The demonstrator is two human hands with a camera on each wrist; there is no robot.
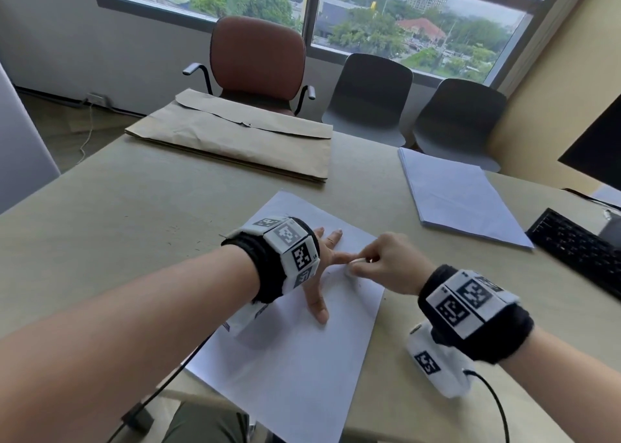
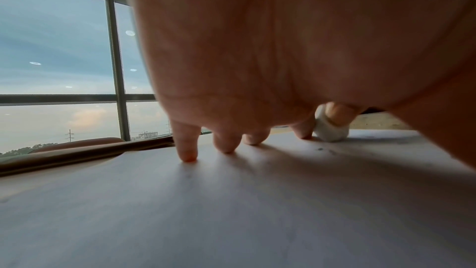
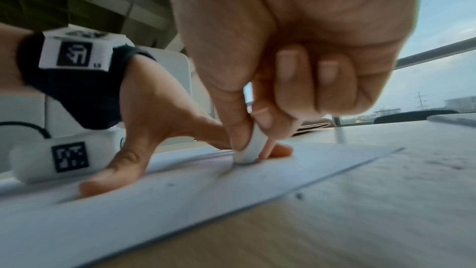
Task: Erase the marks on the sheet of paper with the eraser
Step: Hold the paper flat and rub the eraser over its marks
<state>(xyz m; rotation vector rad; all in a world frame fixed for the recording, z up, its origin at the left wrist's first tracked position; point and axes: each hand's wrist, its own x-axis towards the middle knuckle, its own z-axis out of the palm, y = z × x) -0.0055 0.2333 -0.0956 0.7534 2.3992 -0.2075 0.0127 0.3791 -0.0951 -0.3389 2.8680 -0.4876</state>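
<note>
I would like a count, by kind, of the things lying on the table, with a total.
Single sheet of paper: 1
Eraser: 1
Stack of paper: 1
Brown envelope: 1
Keyboard: 1
Total: 5

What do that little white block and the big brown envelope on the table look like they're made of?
The white block, an eraser, looks like soft matte rubber or vinyl: its corners are rounded and dull. The brown envelope looks like matte kraft paper: creased, with a torn flap edge.
</note>
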